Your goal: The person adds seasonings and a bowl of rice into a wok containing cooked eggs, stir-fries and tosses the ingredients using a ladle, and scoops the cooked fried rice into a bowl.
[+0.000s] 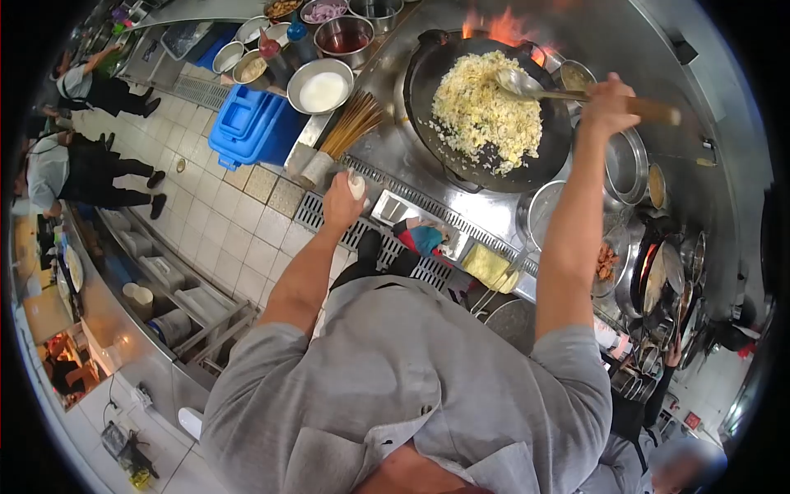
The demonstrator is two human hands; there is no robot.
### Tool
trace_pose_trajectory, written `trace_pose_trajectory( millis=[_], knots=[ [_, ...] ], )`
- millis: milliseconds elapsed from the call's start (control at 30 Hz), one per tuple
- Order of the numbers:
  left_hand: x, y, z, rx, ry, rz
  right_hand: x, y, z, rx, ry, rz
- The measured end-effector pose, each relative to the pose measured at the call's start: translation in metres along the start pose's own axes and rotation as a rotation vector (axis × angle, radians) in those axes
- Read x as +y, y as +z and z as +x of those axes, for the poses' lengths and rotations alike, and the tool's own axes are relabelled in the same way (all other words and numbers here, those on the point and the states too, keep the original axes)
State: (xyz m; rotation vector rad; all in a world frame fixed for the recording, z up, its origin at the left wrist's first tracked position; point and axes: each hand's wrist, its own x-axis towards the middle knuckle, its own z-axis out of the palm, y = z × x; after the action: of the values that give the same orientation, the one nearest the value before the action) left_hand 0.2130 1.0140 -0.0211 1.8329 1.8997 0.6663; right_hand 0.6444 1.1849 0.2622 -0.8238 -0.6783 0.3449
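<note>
My right hand point(609, 107) is closed round the wooden handle of a metal ladle point(518, 84). The ladle's bowl rests at the upper right of a heap of egg fried rice point(481, 107). This rice lies in a large dark wok point(547, 169), with flames point(502, 29) rising behind its far rim. My left hand point(337, 204) is closed on a small white object point(356, 184), whose kind I cannot make out. That hand is held in front of the stove edge, near a bamboo wok brush point(354, 123).
A bowl of white contents point(321, 89), squeeze bottles point(270, 45) and a pot of dark red liquid point(343, 39) stand left of the wok. Below them is a blue bin point(255, 123). A folded yellow cloth point(491, 265) lies at the front edge. Co-workers point(82, 169) stand at left.
</note>
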Motion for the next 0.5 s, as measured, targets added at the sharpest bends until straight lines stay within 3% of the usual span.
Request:
trace_pose_trajectory(
  millis=[67, 100, 233, 333, 400, 500],
  knots=[
    [0.002, -0.001, 0.002, -0.013, -0.013, -0.009, 0.023, -0.005, -0.024, -0.095, 0.005, 0.027],
    [0.003, -0.002, 0.005, -0.017, -0.027, -0.020, 0.011, 0.004, -0.031, -0.138, 0.075, -0.193],
    [0.005, -0.006, 0.000, -0.044, -0.051, -0.029, -0.032, 0.040, -0.016, -0.270, 0.318, -0.232],
    [0.000, 0.001, -0.001, 0.042, 0.013, -0.030, -0.012, 0.038, -0.045, -0.309, 0.141, 0.150],
    [0.003, -0.003, -0.002, -0.031, -0.040, -0.037, 0.033, 0.020, -0.078, -0.341, 0.109, 0.108],
    [0.002, -0.002, 0.001, -0.032, -0.024, -0.035, 0.010, 0.003, -0.057, -0.301, 0.114, -0.087]
  ],
)
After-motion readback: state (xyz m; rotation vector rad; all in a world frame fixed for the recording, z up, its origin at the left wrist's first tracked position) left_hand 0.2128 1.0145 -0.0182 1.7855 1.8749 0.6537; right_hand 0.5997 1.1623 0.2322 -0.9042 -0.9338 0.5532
